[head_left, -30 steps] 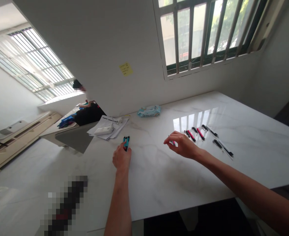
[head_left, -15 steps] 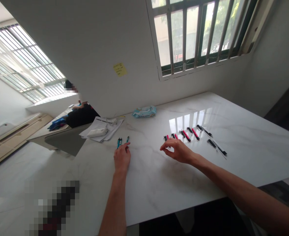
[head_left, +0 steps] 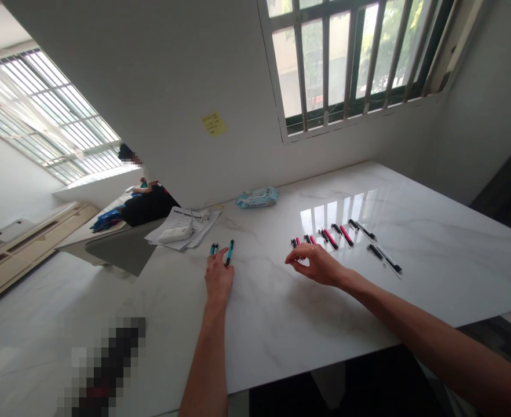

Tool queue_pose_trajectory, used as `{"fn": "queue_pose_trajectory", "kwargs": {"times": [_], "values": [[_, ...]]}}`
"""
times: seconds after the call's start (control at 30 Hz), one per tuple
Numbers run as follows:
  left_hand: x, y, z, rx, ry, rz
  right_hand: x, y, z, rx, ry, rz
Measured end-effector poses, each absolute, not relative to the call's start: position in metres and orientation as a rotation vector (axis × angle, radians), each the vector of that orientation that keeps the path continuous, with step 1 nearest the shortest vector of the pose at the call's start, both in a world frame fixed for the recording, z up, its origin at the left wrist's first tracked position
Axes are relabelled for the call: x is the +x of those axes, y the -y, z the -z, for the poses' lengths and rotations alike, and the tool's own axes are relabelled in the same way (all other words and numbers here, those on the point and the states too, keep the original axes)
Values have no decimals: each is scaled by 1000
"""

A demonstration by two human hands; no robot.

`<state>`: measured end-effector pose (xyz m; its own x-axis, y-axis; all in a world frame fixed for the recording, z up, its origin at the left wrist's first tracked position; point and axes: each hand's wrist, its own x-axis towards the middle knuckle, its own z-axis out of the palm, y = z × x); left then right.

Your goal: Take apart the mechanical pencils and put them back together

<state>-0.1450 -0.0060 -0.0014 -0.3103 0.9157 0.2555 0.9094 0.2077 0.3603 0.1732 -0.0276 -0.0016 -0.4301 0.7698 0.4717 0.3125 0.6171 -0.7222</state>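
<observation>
Teal pen points away from the left hand, angled a touch right

From where I stand, the left hand [head_left: 219, 279] lies low over the bench [head_left: 264, 336], fingers spread forward. Its forefinger and thumb are at the near, dark part of a teal pen [head_left: 230, 250]; I cannot tell whether they pinch it or only touch it. The pen lies just ahead of that hand on its right side, its long axis running from the thumb away toward the wall, the far end leaning slightly right. Two more teal pens [head_left: 214, 248] stick out side by side past the fingertips, pointing much the same way, their near ends hidden.

The right hand [head_left: 314, 263] is well apart, its thumb and forefinger curled into a loop; whether anything is caught there I cannot tell. Just beyond it and to its right sit red-and-black pen pieces [head_left: 346, 235], their axes slanting from far left to near right. Black-and-clear pen pieces [head_left: 384, 258], farther right of that hand, slant likewise. A blue wipes packet [head_left: 256, 198] lies beyond and between the two hands.
</observation>
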Motion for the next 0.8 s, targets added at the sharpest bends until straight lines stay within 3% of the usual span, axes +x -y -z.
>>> {"fn": "queue_pose_trajectory", "kwargs": {"times": [0.2,0.3,0.4,0.47,0.63,0.8], "values": [[-146,6,-1,1766,-2429,-702,173,27,4,-857,2021,-701],[-143,2,-8,1653,-2245,-1174,173,27,3,-850,2007,-703],[-139,0,-18,1424,-1617,-1677,174,26,2,-876,1965,-721],[-137,1,-23,1244,-1263,-1784,175,25,2,-885,1938,-740],[-113,9,-26,1117,-1015,-1661,174,28,0,-872,1908,-799],[-63,23,-23,1538,-1236,-1357,176,27,-6,-898,1854,-911]]}}
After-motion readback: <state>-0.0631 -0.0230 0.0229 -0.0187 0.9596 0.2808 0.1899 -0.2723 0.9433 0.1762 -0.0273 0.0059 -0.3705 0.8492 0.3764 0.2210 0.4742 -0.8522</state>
